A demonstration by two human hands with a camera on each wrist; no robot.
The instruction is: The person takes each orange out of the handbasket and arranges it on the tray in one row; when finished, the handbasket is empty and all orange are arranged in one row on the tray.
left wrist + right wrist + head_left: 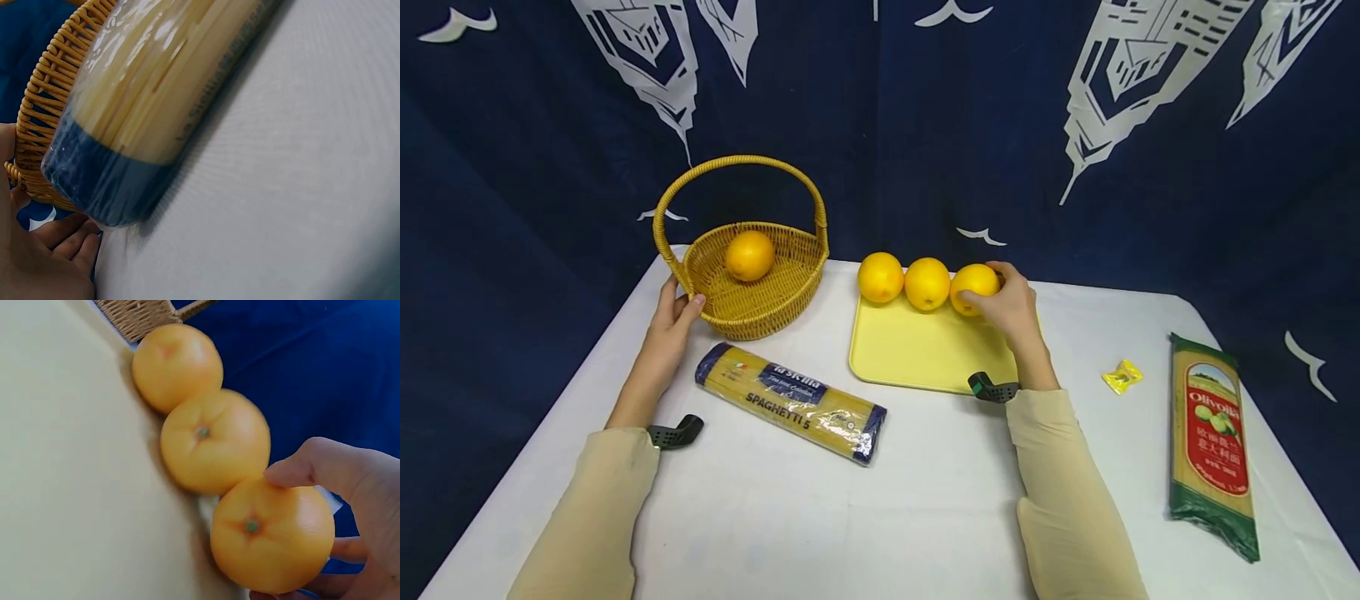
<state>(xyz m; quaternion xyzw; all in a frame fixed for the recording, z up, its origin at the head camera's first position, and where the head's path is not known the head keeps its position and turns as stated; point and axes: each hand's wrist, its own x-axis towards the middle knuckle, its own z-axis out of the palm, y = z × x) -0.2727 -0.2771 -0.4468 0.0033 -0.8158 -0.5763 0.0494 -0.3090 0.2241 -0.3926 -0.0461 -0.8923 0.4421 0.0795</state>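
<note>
My left hand [672, 327] is at the near left side of a wicker basket [775, 322] with a tall arched handle, thumb on the rim and fingers round the outside. One orange [750, 256] lies inside the basket. On the back of a yellow tray [925, 350], three oranges sit in a row. My right hand [1017, 310] grips the rightmost orange [272, 537], thumb on one side and fingers round the other; part of those fingers is hidden behind the fruit. The middle orange [215, 442] and the left orange [177, 367] stand beside it.
A spaghetti pack [792, 402] with blue ends lies slantwise in front of the basket. To the right are a small yellow wrapped sweet [1122, 377] and a green-ended pasta pack [1213, 446]. A dark blue curtain [880, 150] hangs behind the white table [850, 533].
</note>
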